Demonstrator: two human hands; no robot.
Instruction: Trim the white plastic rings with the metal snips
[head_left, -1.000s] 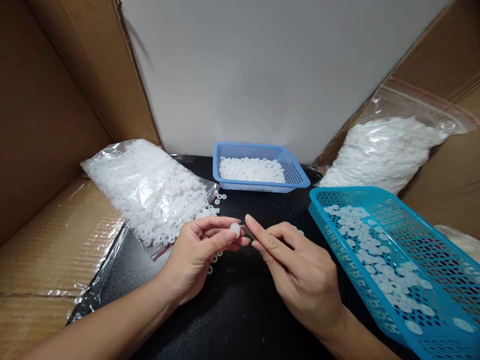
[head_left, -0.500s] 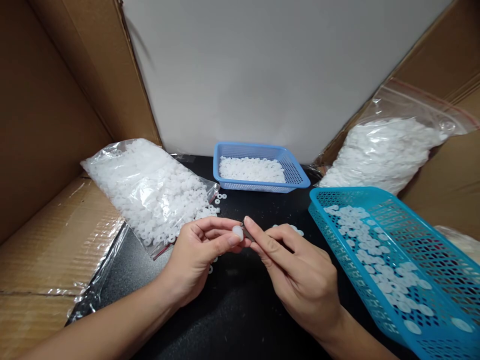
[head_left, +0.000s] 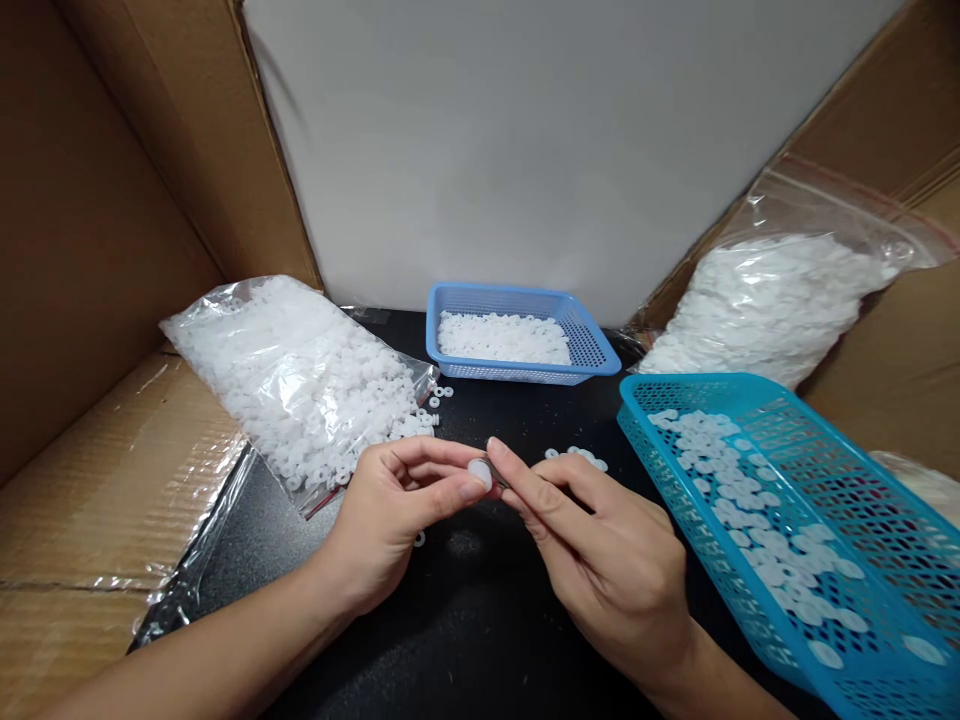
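Note:
Between thumb and fingertips, my left hand (head_left: 394, 515) pinches a small white plastic disc (head_left: 481, 473) just above the black tabletop. My right hand (head_left: 604, 550) is closed on a thin, dark, blade-like tool (head_left: 496, 474); most of it is hidden by the fingers. The tool's end meets the disc's right edge, and the fingertips of both hands nearly touch. Several white discs (head_left: 589, 458) lie on the table behind my right hand. By my left wrist, a small white ring (head_left: 419, 538) shows.
A clear bag (head_left: 300, 380) of white rings lies at left, some spilling from its mouth. A blue basket (head_left: 525, 374) of small white pieces stands at the back. A teal basket (head_left: 705, 550) with scattered discs stands at right, before another full bag (head_left: 765, 300). Cardboard walls flank the table.
The disc has turned slightly, showing more of its flat face. My right hand has shifted a little down and to the right, uncovering more of the loose discs behind it.

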